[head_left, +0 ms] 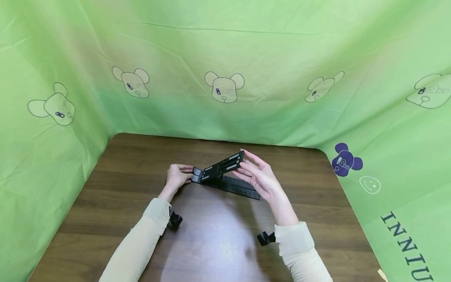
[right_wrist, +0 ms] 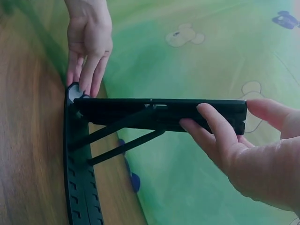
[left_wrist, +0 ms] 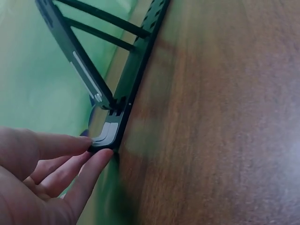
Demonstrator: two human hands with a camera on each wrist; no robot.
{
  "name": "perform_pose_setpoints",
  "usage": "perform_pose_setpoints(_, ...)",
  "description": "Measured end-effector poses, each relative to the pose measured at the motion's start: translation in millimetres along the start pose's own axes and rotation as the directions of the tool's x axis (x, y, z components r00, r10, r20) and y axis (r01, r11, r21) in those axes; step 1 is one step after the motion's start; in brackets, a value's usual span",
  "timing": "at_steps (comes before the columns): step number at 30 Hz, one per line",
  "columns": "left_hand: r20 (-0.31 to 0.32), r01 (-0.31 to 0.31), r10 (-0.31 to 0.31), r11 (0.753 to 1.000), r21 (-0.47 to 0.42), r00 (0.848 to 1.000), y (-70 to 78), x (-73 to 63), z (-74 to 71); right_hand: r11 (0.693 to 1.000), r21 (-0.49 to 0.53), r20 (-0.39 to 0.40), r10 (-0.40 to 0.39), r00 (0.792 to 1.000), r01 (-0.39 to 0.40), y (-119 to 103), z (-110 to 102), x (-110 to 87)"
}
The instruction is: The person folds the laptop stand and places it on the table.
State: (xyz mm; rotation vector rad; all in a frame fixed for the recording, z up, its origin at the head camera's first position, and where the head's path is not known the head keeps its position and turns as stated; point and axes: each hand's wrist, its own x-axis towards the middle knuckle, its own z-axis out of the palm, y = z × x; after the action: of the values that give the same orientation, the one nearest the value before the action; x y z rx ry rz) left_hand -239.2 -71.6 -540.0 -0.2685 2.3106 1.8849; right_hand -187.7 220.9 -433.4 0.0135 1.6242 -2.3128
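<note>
A black folding stand (head_left: 222,167) with grey pads stands partly unfolded on the wooden table. Its slotted base (right_wrist: 83,187) extends to the right, and its upper plate (right_wrist: 140,104) is tilted up, with two thin support legs (right_wrist: 125,146) running down to the base. At the stand's left end, my left hand (head_left: 177,176) pinches the curved, grey-padded lip (left_wrist: 107,135) between thumb and fingers. My right hand (head_left: 261,174) grips the raised end of the plate, fingertips beneath it and thumb at its outer edge (right_wrist: 244,108).
The brown wooden table (head_left: 134,156) has a green curtain (head_left: 225,117) with cartoon bear heads around its back and sides. Black wrist devices (head_left: 175,219) show below both cuffs. A small pale object (head_left: 382,275) lies at the table's right edge.
</note>
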Motion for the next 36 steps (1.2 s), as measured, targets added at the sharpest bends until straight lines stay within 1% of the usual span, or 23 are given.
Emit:
perform_pose_setpoints(2,0.013,0.026,-0.026,0.999,-0.042,1.0,-0.1,2.4,-1.4,1.0,0.004,0.001,0.002,1.0,-0.002,0,0,-0.4)
perform_pose_setpoints(4,0.025,0.042,-0.041,0.997,-0.059,0.999,0.1,3.8,-2.0,1.0,0.004,-0.004,0.002,1.0,-0.002,-1,1,-1.2)
perform_pose_setpoints(7,0.032,0.051,-0.05,0.997,-0.058,0.998,2.0,5.4,-2.0,1.0,-0.009,-0.02,-0.006,1.0,0.006,-1,2,-3.2)
perform_pose_setpoints(10,0.026,0.04,-0.04,0.999,-0.035,0.999,5.3,6.8,-1.0,1.0,-0.027,-0.046,-0.016,0.999,0.015,0,5,-5.3)
perform_pose_setpoints(14,-0.01,0.006,-0.006,1.0,0.006,1.0,7.6,9.1,2.2,0.999,-0.05,-0.098,-0.022,0.995,0.017,2,9,-8.5)
perform_pose_setpoints(19,-0.059,-0.019,0.02,1.0,0.017,0.998,4.7,11.8,8.5,0.996,-0.079,-0.154,-0.042,0.987,0.03,7,15,-12.6)
perform_pose_setpoints(23,-0.092,-0.018,0.018,1.0,-0.004,0.996,4.6,14.4,12.9,0.993,-0.099,-0.199,-0.084,0.976,0.065,12,22,-13.6)
perform_pose_setpoints(25,-0.12,-0.027,0.028,1.0,0.011,0.992,5.5,15.9,15.3,0.99,-0.117,-0.222,-0.109,0.969,0.085,14,26,-13.7)
perform_pose_setpoints(27,-0.162,-0.044,0.05,0.998,0.043,0.985,5.8,17.6,18.7,0.981,-0.161,-0.245,-0.144,0.959,0.106,17,31,-14.4)
perform_pose_setpoints(28,-0.186,-0.052,0.063,0.997,0.063,0.98,5.8,18.5,20.8,0.971,-0.206,-0.258,-0.17,0.951,0.118,18,34,-14.8)
perform_pose_setpoints(30,-0.238,-0.067,0.091,0.992,0.108,0.967,5.0,20.3,25.8,0.938,-0.318,-0.279,-0.234,0.931,0.14,22,39,-16.5)
perform_pose_setpoints(31,-0.261,-0.072,0.103,0.989,0.127,0.96,4.4,21.3,28.6,0.915,-0.376,-0.291,-0.265,0.919,0.145,24,41,-17.2)
perform_pose_setpoints(33,-0.302,-0.072,0.113,0.987,0.143,0.947,2.5,24.6,34.3,0.857,-0.489,-0.306,-0.34,0.889,0.16,27,46,-18.4)
perform_pose_setpoints(34,-0.316,-0.074,0.121,0.985,0.157,0.941,1.8,25.9,37.0,0.83,-0.533,-0.312,-0.374,0.873,0.165,29,47,-18.8)
perform_pose_setpoints(35,-0.329,-0.077,0.131,0.982,0.173,0.935,1.4,27.0,39.5,0.808,-0.564,-0.313,-0.403,0.86,0.174,31,49,-19.0)
perform_pose_setpoints(36,-0.338,-0.078,0.133,0.982,0.172,0.931,1.0,28.8,41.5,0.79,-0.586,-0.315,-0.428,0.847,0.181,32,49,-18.7)
